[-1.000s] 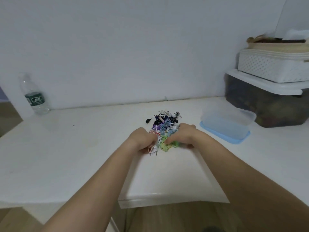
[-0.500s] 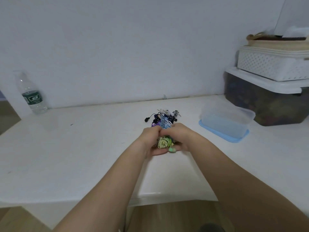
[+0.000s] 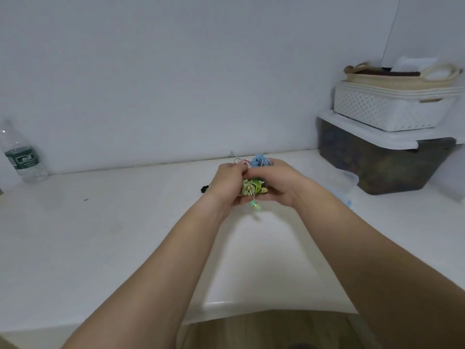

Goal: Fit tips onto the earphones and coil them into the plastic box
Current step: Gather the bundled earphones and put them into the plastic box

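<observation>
Green-yellow earphones [image 3: 252, 188] lifted off table [image 3: 120, 238] since a second ago. Left hand [image 3: 227, 182] and right hand [image 3: 284, 181] both clamped round them, bud [image 3: 255, 205] dangling. Box [image 3: 350, 179] behind right wrist. Tip-fitting likely next.

Far out past the left hand [image 3: 227, 183], a clear water bottle [image 3: 21, 157] with a green label stands upright on the white table [image 3: 100, 235], close to the white wall [image 3: 176, 71]. Between bottle and hand a small dark speck [image 3: 86, 199] lies on the tabletop. Beyond the right hand [image 3: 281, 182], a dark see-through storage bin [image 3: 392, 170] with a white lid sits against the wall. A white perforated basket [image 3: 387, 109] rests on that lid, and a woven basket [image 3: 392, 76] with loop handles sits on top of it. Below both forearms, wooden floor [image 3: 264, 328] shows past the table's edge.
</observation>
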